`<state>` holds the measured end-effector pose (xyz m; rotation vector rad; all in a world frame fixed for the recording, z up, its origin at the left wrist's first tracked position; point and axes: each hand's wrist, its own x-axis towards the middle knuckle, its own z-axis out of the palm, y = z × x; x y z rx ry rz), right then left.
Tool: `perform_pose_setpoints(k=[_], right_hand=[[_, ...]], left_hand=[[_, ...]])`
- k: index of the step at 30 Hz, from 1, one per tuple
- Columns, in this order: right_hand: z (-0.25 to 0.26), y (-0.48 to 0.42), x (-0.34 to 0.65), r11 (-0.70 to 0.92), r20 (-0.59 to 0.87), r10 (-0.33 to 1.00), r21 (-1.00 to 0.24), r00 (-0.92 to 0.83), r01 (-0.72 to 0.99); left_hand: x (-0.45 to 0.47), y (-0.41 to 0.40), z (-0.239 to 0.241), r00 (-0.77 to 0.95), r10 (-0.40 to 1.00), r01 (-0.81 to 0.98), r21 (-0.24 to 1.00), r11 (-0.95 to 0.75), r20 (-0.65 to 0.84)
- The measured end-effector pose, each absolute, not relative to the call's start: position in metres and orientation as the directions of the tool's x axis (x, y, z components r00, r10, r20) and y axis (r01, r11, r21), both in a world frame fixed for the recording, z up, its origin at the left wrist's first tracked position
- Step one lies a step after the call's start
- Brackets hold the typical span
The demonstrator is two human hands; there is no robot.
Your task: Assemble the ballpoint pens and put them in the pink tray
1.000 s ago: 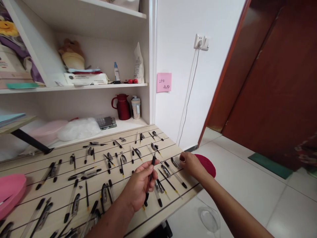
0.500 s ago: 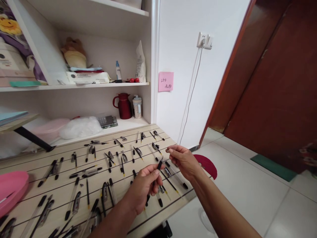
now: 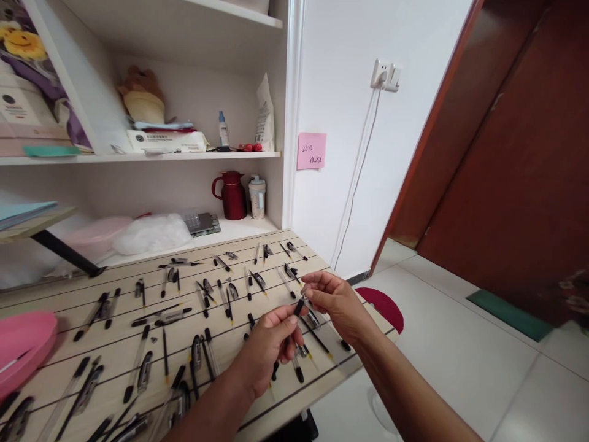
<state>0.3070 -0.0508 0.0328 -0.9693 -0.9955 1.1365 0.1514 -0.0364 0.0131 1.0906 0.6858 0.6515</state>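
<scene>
A pale wooden table (image 3: 110,350) with dark lines spans the lower left of the frame; clear pen barrels (image 3: 285,281), dark caps (image 3: 145,368) and thin refills (image 3: 166,359) lie scattered across it; a pink basin (image 3: 50,331) sits at the left edge

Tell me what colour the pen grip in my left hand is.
The pen grip is black, shown best in the head view.

Red jug (image 3: 234,197) beside pale cup (image 3: 257,199), below spray bottle (image 3: 223,130).
</scene>
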Motion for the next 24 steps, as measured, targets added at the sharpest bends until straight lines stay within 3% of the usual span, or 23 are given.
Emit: perform_pose_setpoints(k=[24], right_hand=[[0.0368,-0.061,0.3068,0.198,0.178,0.978,-0.958,0.11,-0.208]], left_hand=[[0.1559,-0.0456,0.0173,0.525,0.841,-0.071,0.979,0.192,-0.127]])
